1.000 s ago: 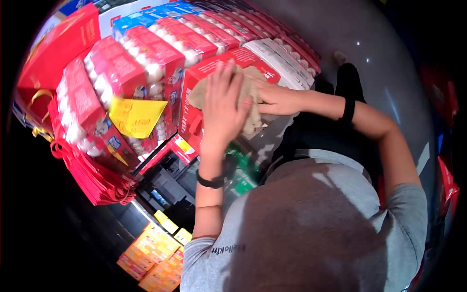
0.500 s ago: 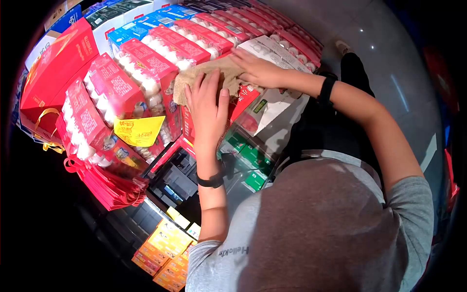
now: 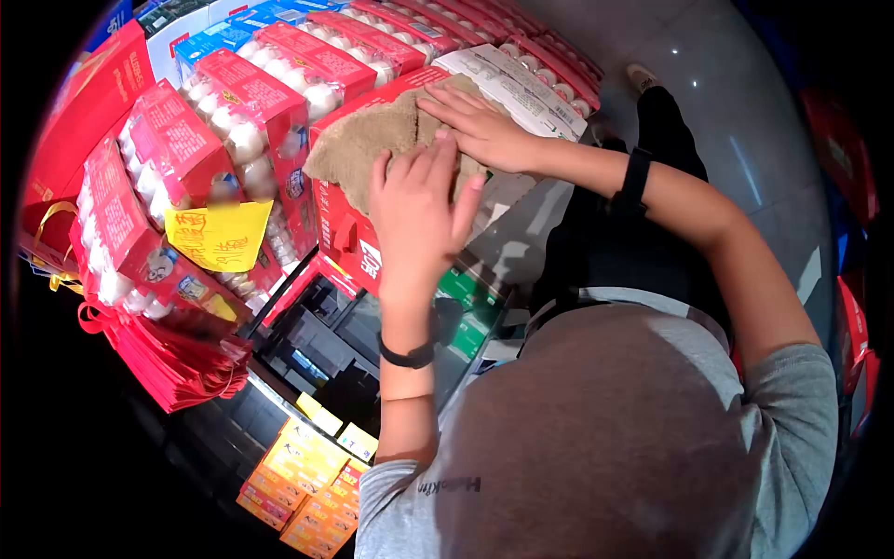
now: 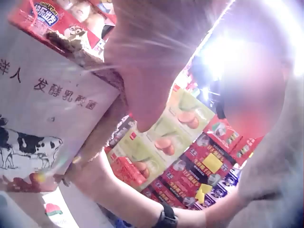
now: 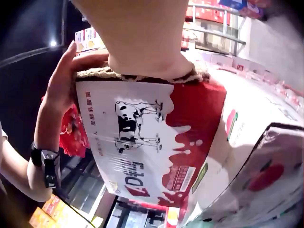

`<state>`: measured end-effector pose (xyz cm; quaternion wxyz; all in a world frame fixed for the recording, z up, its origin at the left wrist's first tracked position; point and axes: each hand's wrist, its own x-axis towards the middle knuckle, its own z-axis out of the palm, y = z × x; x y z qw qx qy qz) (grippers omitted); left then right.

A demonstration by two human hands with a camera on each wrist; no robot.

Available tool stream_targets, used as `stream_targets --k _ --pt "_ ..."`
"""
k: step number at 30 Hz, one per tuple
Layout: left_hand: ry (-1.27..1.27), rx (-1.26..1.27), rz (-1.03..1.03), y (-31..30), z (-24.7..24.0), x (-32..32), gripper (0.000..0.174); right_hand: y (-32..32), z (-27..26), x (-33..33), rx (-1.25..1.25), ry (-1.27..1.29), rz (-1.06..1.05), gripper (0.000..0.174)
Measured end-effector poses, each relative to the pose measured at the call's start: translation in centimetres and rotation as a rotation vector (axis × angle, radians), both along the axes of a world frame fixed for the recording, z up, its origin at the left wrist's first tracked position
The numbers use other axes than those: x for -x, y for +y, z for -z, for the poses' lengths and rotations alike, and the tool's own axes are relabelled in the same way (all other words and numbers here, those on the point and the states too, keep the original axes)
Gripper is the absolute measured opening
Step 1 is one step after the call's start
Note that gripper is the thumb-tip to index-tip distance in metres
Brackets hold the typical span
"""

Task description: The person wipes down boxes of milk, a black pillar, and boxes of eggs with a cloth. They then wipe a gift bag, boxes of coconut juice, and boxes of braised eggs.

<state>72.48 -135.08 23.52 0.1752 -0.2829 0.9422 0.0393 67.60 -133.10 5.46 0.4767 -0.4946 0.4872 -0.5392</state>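
Note:
A brown cloth [image 3: 358,149] lies on top of a red and white milk carton box [image 3: 349,238]. My left hand [image 3: 419,186] presses the cloth's near edge with straight fingers, right at the box's top edge. My right hand [image 3: 470,121] lies flat on the cloth farther back. In the right wrist view, the left hand [image 5: 59,85] stands against the corner of the box [image 5: 156,142], fingertips on the cloth [image 5: 95,73]. The box's white side with a cow print [image 4: 42,118] fills the left wrist view.
Red cartons of white bottles [image 3: 233,112] are stacked to the left, with a yellow price tag [image 3: 216,235] hanging on them. A white carton [image 3: 521,79] sits behind the box. Red bags [image 3: 168,359] and orange boxes [image 3: 298,475] lie lower left. Grey floor [image 3: 726,84] is to the right.
Both hands have stayed on the cloth and shifted over the box top. The right hand moved from the cloth's edge onto it; the left hand drew toward the near edge.

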Motion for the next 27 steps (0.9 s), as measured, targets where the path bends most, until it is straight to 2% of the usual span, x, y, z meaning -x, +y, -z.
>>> stream_targets --k 2,7,9,10,11,13,14,15,17,21,23,24,25,27 --pt "-0.026 0.126 0.101 1.4 0.5 -0.5 0.041 1.2 -0.1 0.5 0.010 0.029 -0.017 0.052" --pt "0.033 0.084 0.174 4.5 2.0 -3.5 0.042 5.6 1.2 -1.8 0.074 0.111 0.043 0.054" --pt "0.062 0.018 0.148 5.6 2.9 -5.5 0.044 7.1 1.4 -3.7 0.169 0.121 0.272 0.059" --pt "0.030 0.001 0.135 5.6 3.9 -6.8 0.050 7.1 1.6 -4.2 0.177 0.192 0.305 0.066" --pt "0.036 0.006 0.122 5.7 5.3 -8.1 0.050 7.2 2.0 -5.1 0.184 0.197 0.292 0.066" --pt "0.100 0.078 0.125 5.4 8.7 -11.1 0.055 7.2 2.6 -6.7 0.105 0.218 0.511 0.069" --pt "0.178 -0.007 0.099 4.9 10.8 -12.9 0.058 7.1 2.8 -7.2 0.117 0.282 0.541 0.072" --pt "0.360 -0.096 0.083 4.7 11.7 -13.6 0.055 7.0 3.0 -7.7 0.128 0.296 0.537 0.072" --pt "0.040 -0.001 0.070 4.7 13.2 -14.9 0.051 6.9 3.2 -8.8 0.075 0.301 0.605 0.073" --pt "0.315 0.120 0.104 5.6 15.9 -17.7 0.049 7.5 3.7 -10.9 0.035 0.363 0.542 0.074" --pt "0.467 0.121 0.089 6.2 16.1 -19.0 0.050 8.2 3.8 -11.4 0.047 0.556 0.491 0.070" --pt "0.521 0.038 0.003 7.1 14.7 -19.1 0.051 8.5 3.6 -11.2 0.045 0.578 0.489 0.069" --pt "0.584 -0.079 -0.091 7.3 15.4 -20.0 0.061 8.7 3.3 -11.1 0.048 0.603 0.484 0.069" --pt "0.718 -0.131 -0.260 7.6 16.8 -21.2 0.072 9.0 2.1 -11.0 0.016 0.651 0.478 0.068"
